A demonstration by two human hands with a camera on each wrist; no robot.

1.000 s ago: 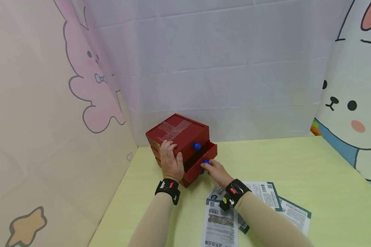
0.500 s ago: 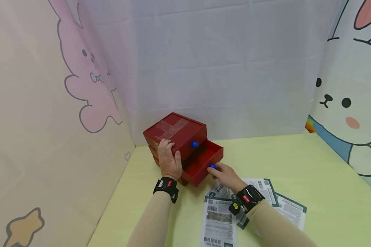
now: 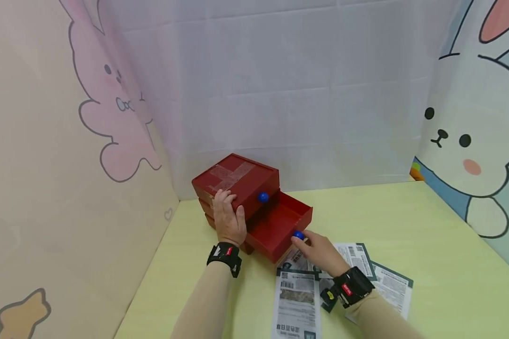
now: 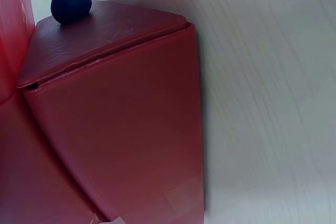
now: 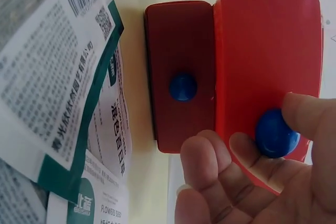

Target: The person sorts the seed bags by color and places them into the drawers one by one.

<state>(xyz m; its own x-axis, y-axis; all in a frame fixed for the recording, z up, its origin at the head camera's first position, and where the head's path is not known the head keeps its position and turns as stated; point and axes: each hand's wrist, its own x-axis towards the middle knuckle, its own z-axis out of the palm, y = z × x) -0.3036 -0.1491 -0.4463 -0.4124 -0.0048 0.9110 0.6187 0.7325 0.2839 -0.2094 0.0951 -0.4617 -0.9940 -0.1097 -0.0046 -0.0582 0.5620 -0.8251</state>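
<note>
A red cabinet (image 3: 258, 176) of three stacked drawers stands in the table's back left corner, clear tape across its top. Its middle drawer (image 3: 277, 219) is pulled far out, the red floor inside showing. My right hand (image 3: 322, 252) pinches that drawer's blue knob (image 5: 276, 132) between thumb and index finger. With fingers extended, my left hand (image 3: 230, 221) rests against the cabinet's left front side and edge. The top drawer's blue knob (image 3: 263, 197) is free, and that drawer is closed. Below, the bottom drawer (image 5: 181, 40) is also closed; its blue knob (image 4: 72, 3) shows in both wrist views.
Several printed seed packets (image 3: 297, 301) lie overlapping on the pale yellow table (image 3: 390, 226), under and beside my right wrist. A white curtain (image 3: 301, 108) hangs behind the cabinet. On the left stands a wall sheet (image 3: 34, 165) with a rabbit print.
The middle drawer has slid out toward the front right, drawn by my right hand on its knob. My left hand has stayed against the cabinet. The head view has shifted slightly.
</note>
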